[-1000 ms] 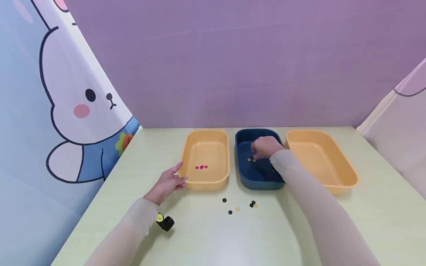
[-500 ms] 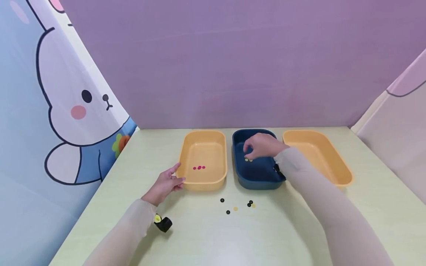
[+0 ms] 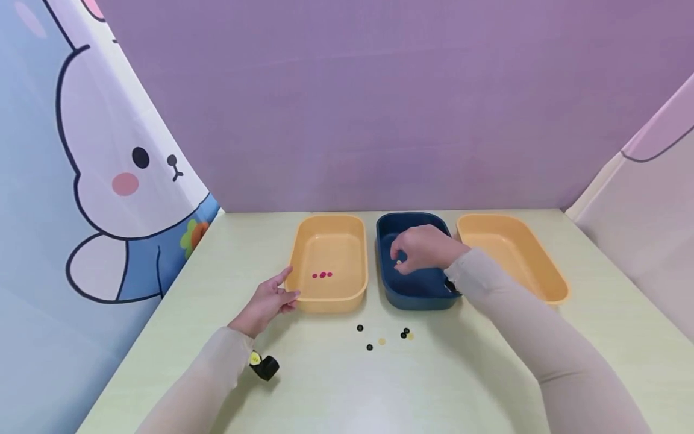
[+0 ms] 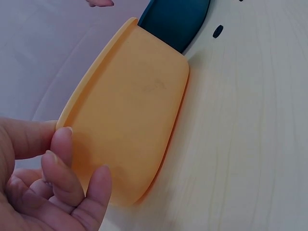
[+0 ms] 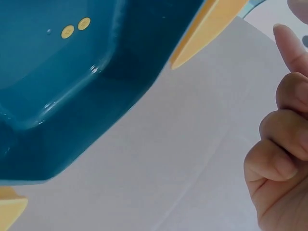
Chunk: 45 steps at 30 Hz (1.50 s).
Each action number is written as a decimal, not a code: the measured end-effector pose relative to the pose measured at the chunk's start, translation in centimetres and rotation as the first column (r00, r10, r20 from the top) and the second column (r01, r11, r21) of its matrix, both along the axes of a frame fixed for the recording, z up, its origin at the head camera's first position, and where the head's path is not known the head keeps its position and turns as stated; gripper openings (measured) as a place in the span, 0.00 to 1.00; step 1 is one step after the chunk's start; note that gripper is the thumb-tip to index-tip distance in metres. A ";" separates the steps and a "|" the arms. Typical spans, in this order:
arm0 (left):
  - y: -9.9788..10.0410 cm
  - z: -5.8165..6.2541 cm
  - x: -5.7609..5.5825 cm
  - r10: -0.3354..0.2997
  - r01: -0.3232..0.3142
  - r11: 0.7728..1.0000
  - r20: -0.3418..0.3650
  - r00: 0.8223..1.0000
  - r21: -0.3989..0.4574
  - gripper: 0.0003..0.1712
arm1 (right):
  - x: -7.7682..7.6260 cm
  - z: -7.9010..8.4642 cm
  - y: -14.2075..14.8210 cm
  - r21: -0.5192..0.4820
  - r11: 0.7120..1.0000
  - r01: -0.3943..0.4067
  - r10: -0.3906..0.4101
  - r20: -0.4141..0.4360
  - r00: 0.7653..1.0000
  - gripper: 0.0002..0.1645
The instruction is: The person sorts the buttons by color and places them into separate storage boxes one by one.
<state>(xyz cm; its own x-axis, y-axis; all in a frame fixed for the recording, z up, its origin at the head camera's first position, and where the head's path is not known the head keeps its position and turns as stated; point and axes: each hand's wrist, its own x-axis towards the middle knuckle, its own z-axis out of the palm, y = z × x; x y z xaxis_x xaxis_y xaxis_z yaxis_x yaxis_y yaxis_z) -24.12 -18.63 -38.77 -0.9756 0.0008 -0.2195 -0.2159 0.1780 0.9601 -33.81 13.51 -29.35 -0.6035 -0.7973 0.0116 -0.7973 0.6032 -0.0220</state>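
Note:
My left hand (image 3: 264, 306) holds the front left corner of the left yellow tray (image 3: 358, 289), fingers and thumb at its rim. Inside that tray lie several dark pink buttons (image 3: 322, 275). My right hand (image 3: 425, 247) hovers over the blue tray (image 3: 420, 302); its index finger and thumb are apart with nothing between them, the other fingers curled, as the right wrist view shows. Two yellow buttons (image 5: 68, 32) lie on the blue tray's floor, partly hidden by the hand in the head view. The left wrist view shows the yellow tray's outer wall (image 4: 130, 106) beside my fingers.
A second yellow tray (image 3: 515, 259) stands right of the blue one. In front of the trays, several black buttons (image 3: 370, 347) and two yellow buttons (image 3: 382, 342) lie loose on the pale table (image 3: 325, 392). A purple backdrop (image 3: 347, 120) rises behind.
My right hand's index finger and thumb have spread apart from a tighter curl, and the hand has shifted slightly left over the blue tray. The left hand stays at the yellow tray.

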 end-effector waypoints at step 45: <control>-0.4 -0.2 0.8 -0.013 0.013 1.000 0.022 1.000 0.021 0.40 | 8.7 -7.6 -1.1 -0.062 0.963 -0.261 0.261 0.000 0.965 0.05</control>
<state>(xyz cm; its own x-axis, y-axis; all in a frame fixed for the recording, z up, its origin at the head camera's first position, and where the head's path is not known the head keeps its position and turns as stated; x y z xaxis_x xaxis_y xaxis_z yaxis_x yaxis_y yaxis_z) -23.32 -19.00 -38.98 -0.9704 0.0183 -0.2408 -0.2348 0.1608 0.9587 -25.15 12.39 -36.93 -0.3748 -0.9251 0.0610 -0.9265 0.3715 -0.0598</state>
